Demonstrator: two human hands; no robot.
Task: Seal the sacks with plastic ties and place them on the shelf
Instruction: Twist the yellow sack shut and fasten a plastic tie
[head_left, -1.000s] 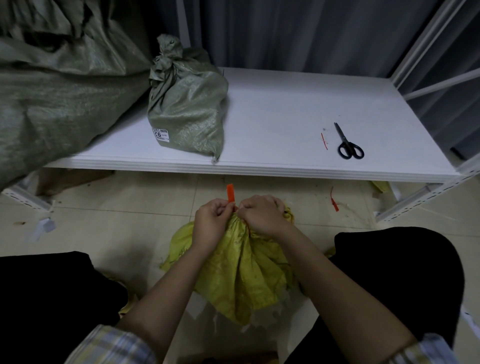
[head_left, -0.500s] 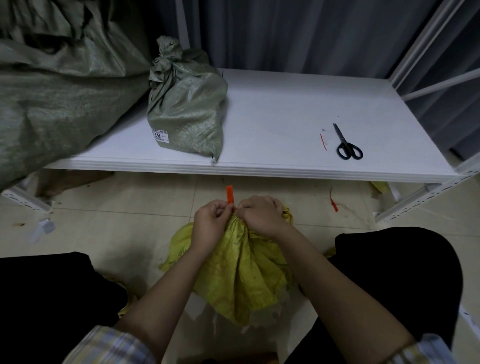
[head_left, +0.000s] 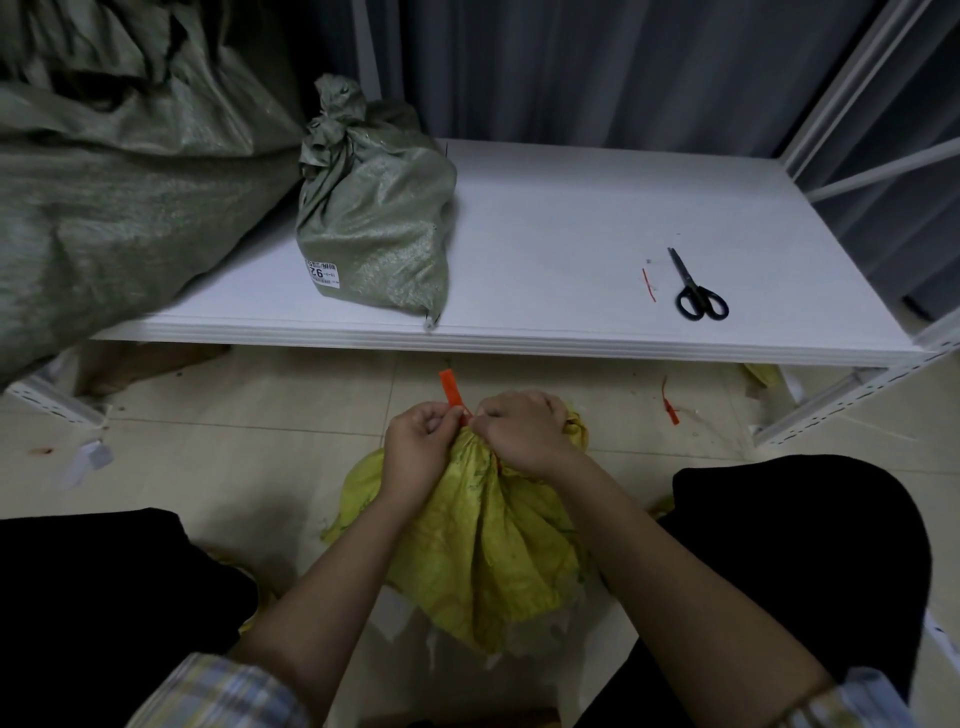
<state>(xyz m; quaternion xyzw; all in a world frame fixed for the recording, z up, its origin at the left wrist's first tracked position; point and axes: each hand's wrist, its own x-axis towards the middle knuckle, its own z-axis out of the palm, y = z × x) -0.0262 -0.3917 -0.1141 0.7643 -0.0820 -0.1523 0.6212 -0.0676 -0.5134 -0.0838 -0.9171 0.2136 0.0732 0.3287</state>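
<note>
A yellow woven sack (head_left: 483, 551) stands on the tiled floor between my knees, its neck bunched at the top. My left hand (head_left: 423, 447) pinches an orange plastic tie (head_left: 451, 391) whose flat end sticks up above the neck. My right hand (head_left: 522, 428) grips the gathered neck right beside it, and the two hands touch. On the low white shelf (head_left: 571, 239) ahead stands a tied grey-green sack (head_left: 371, 218) with a white label. How far the tie wraps around the neck is hidden by my fingers.
Black scissors (head_left: 696, 288) and a thin red tie offcut (head_left: 649, 285) lie at the shelf's right. A large grey-green sack (head_left: 104, 171) spills over the shelf's left end. Another orange tie piece (head_left: 670, 410) lies on the floor near the white shelf post (head_left: 841, 400). My dark-trousered knees flank the sack.
Almost nothing has moved. Both hands stay at the yellow sack's neck with the orange tie upright between them.
</note>
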